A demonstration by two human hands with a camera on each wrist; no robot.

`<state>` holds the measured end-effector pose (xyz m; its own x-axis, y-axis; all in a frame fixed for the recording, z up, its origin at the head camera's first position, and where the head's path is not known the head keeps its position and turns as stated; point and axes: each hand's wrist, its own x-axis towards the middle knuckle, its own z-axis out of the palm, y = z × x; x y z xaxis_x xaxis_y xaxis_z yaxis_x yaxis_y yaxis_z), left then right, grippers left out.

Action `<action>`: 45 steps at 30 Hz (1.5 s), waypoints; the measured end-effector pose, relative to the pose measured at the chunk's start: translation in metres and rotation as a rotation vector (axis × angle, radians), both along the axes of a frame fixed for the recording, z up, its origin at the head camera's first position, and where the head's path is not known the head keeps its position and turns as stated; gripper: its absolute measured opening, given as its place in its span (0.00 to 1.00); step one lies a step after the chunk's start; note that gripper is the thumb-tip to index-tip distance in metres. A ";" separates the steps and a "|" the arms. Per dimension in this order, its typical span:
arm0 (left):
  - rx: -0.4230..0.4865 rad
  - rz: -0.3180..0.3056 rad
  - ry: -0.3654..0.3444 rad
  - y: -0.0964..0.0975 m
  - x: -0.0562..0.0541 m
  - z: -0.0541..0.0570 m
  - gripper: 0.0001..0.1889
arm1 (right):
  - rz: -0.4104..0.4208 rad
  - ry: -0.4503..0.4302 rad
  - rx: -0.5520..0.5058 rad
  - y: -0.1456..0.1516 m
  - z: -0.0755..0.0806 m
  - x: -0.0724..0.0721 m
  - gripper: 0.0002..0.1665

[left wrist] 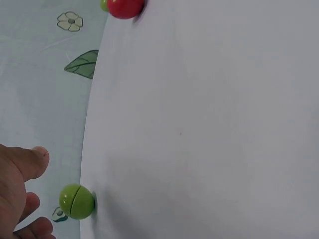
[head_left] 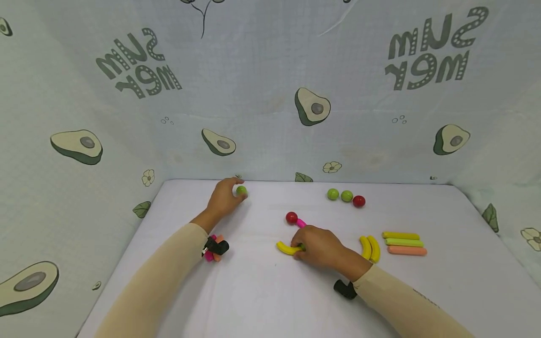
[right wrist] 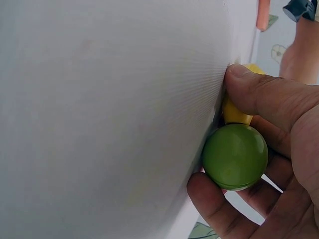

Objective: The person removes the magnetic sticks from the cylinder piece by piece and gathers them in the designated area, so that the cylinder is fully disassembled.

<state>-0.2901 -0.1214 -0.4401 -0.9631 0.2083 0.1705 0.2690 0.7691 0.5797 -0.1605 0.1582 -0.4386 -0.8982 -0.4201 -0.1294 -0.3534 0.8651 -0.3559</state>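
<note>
At the back left, a green toy ball (head_left: pixel 241 190) with a seam around it sits on the white table. My left hand (head_left: pixel 226 197) curves about it, thumb and fingers spread and apart from the ball (left wrist: pixel 77 201) in the left wrist view. Nearer the middle, my right hand (head_left: pixel 321 246) pinches a yellow toy banana (head_left: pixel 288 248) at one end, low over the table. Another green ball (right wrist: pixel 235 157) lies against that end, within the right hand's fingers. Just beyond the hand, a pink stick (head_left: pixel 301 223) meets a red ball (head_left: pixel 291 218).
Two green balls, one of them far right of the left hand (head_left: pixel 333 194), and a red ball (head_left: pixel 359 201) stand along the back. Two bananas (head_left: pixel 370 249) lie right of my right hand, beside yellow, green and orange sticks (head_left: pixel 407 251). Pink and orange pieces (head_left: pixel 217 257) lie under my left wrist.
</note>
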 end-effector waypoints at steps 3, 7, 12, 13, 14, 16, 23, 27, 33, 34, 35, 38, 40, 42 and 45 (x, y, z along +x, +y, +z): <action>-0.013 -0.030 0.030 0.006 0.011 0.002 0.24 | 0.003 0.001 0.004 0.000 0.000 0.000 0.12; -0.031 -0.084 0.042 0.015 0.029 0.000 0.23 | 0.012 0.011 0.002 0.001 -0.001 0.000 0.12; -0.029 -0.162 0.006 0.026 0.052 -0.001 0.21 | 0.013 0.017 -0.013 0.001 0.002 0.001 0.11; -0.029 -0.178 -0.007 0.029 0.057 -0.002 0.21 | 0.012 0.016 -0.015 0.001 0.002 0.001 0.11; -0.031 -0.193 -0.020 0.031 0.061 -0.002 0.21 | 0.012 0.015 -0.015 0.001 0.003 0.001 0.11; -0.039 -0.230 -0.042 0.035 0.070 -0.003 0.21 | 0.014 0.014 -0.014 0.001 0.003 0.001 0.11; -0.115 -0.409 -0.052 0.048 0.096 -0.009 0.17 | 0.036 0.034 -0.015 0.003 0.001 0.000 0.11; -0.150 -0.476 -0.018 0.052 0.106 -0.013 0.14 | 0.051 0.034 -0.036 0.003 0.001 0.000 0.11; -0.183 -0.501 0.030 0.055 0.113 -0.015 0.11 | 0.050 -0.013 -0.045 0.003 0.004 0.002 0.15; -0.186 -0.500 0.036 0.055 0.113 -0.014 0.11 | 0.049 -0.026 -0.045 0.004 0.004 0.002 0.17; -0.189 -0.500 0.041 0.055 0.114 -0.014 0.11 | 0.045 -0.040 -0.046 0.004 0.005 0.003 0.18; -0.189 -0.491 0.047 0.054 0.114 -0.014 0.12 | 0.044 -0.081 -0.056 0.006 0.007 0.003 0.24; -0.187 -0.480 0.047 0.053 0.114 -0.014 0.12 | 0.048 -0.099 -0.073 0.007 0.008 0.004 0.26; -0.184 -0.466 0.041 0.052 0.114 -0.014 0.13 | 0.056 -0.113 -0.098 0.008 0.009 0.004 0.27; -0.183 -0.449 0.030 0.053 0.114 -0.014 0.15 | 0.070 -0.121 -0.133 0.009 0.009 0.005 0.28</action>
<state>-0.1759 -0.0689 -0.4539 -0.7664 0.6313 0.1190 0.6123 0.6618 0.4326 -0.1556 0.1669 -0.4292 -0.8475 -0.5017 -0.1735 -0.3589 0.7823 -0.5092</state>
